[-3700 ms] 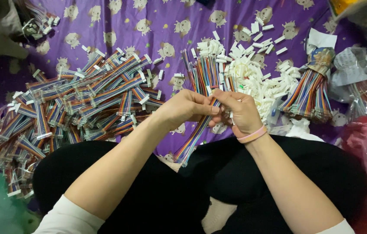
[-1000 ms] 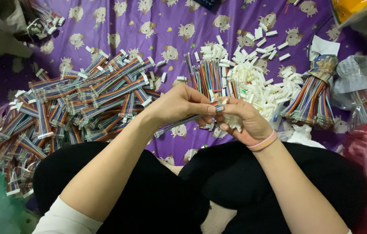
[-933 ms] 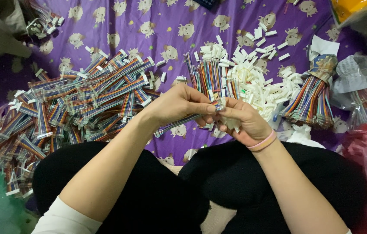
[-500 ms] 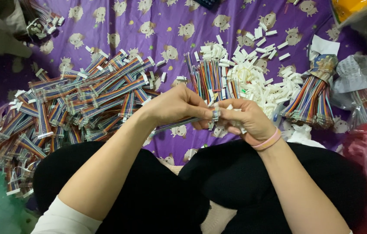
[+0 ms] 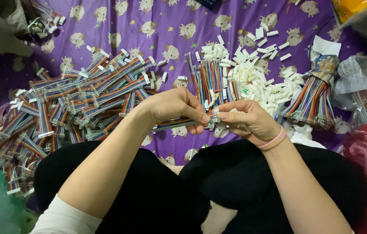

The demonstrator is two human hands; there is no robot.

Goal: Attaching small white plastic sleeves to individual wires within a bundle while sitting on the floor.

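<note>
A purple patterned cloth [image 5: 157,17] covers the floor. On its left lies a big heap of rainbow ribbon cables [image 5: 71,104]; at far centre a loose wire bunch [image 5: 211,80] sits beside a pile of white connectors [image 5: 261,82], and a tied cable bundle [image 5: 311,97] lies to the right. Near centre, the left hand [image 5: 175,108] has its grip closed on a ribbon cable [image 5: 172,125] running leftward. The right hand [image 5: 246,121], with a pink wristband [image 5: 272,141], pinches the small white connector [image 5: 214,116] at the cable's end between fingertips.
</note>
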